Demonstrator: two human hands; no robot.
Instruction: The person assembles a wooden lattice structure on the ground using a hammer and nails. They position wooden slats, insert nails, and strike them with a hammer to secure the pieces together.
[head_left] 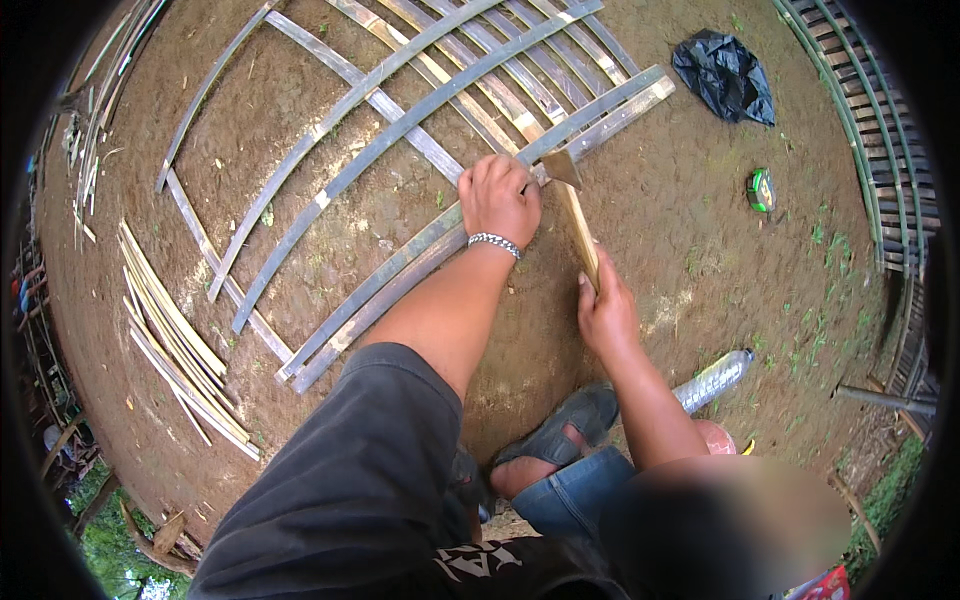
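Observation:
A lattice of split bamboo slats (405, 120) lies on the ground ahead of me. My left hand (500, 200), with a chain bracelet at the wrist, is closed and rests on the pair of near slats (385, 275), where cross slats meet them. Whatever its fingertips pinch is hidden. My right hand (609, 305) grips the wooden handle of a hammer (578, 230). The hammer's dark metal head is right beside my left fingers, over the near slats; I cannot tell whether it touches them.
Loose bamboo strips (180, 335) lie at the left, with more strips (100, 130) at the far left. Rightward are a black plastic bag (724, 77), a green tape measure (761, 190) and a clear plastic bottle (715, 380). A slatted bamboo panel (890, 140) lines the right edge.

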